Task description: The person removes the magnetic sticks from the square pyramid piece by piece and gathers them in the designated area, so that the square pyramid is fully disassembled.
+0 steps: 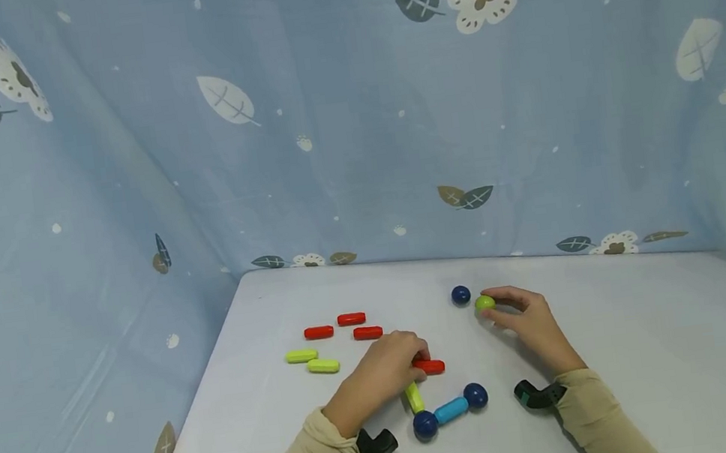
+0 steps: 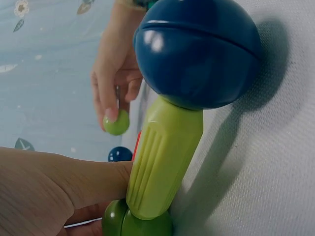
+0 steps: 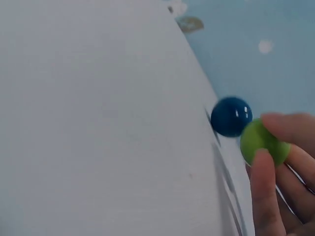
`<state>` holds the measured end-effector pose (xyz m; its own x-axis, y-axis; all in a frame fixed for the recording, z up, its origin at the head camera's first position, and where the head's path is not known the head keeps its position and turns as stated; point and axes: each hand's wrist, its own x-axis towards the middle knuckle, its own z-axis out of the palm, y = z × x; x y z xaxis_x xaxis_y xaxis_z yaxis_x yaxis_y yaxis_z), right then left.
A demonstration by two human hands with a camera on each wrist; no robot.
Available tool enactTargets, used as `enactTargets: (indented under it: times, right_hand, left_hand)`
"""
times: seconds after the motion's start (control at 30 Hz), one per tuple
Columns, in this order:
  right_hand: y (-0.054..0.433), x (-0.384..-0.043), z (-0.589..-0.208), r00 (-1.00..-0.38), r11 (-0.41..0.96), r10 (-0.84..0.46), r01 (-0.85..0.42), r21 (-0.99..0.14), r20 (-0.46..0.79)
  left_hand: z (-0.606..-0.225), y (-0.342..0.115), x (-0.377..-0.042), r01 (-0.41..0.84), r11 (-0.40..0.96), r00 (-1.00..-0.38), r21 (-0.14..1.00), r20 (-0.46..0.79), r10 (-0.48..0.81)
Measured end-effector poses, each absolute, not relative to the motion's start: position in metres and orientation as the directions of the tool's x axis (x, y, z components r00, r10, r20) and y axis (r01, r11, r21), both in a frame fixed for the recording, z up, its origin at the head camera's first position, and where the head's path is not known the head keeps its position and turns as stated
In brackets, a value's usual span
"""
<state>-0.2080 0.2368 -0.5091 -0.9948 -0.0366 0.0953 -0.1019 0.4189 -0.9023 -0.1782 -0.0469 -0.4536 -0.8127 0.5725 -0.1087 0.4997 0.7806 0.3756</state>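
My left hand [image 1: 388, 363] curls round a green ball [image 2: 142, 225], mostly hidden under it in the head view. From there a yellow-green rod [image 2: 165, 157] runs to a dark blue ball [image 1: 425, 425]. A light blue rod [image 1: 451, 410] links that ball to another dark blue ball [image 1: 475, 395]. A red rod [image 1: 431, 366] sticks out at the left fingertips. Farther back, my right hand [image 1: 530, 323] pinches a smaller-looking green ball [image 3: 263, 142] between thumb and fingers. A loose dark blue ball [image 1: 460, 294] lies just left of it.
Left of my left hand lie several loose red rods [image 1: 318, 332] and two yellow-green rods [image 1: 323, 366] on the white table [image 1: 663, 348]. A patterned blue curtain [image 1: 353, 144] hangs along the table's back and left side. Each wrist wears a black device [image 1: 378, 446].
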Motion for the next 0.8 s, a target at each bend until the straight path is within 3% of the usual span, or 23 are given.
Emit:
enactTargets:
  times: [0.13,0.5,0.8]
  right_hand:
    - [0.240,-0.216,-0.519,-0.996,0.442,0.028,-0.067,-0.894,0.089]
    - [0.239,-0.227,-0.516,-0.986,0.514,-0.017,-0.152,-0.844,0.167]
    - [0.239,-0.226,-0.520,-0.986,0.510,-0.020,-0.154,-0.846,0.167]
  left_hand:
    - [-0.457,-0.047,-0.178,0.503,0.771,-0.801,0.390,-0.123,0.586]
    - [-0.454,-0.046,-0.184,0.482,0.771,-0.812,0.416,-0.118,0.571]
    - [-0.456,-0.047,-0.182,0.550,0.762,-0.785,0.342,-0.101,0.611]
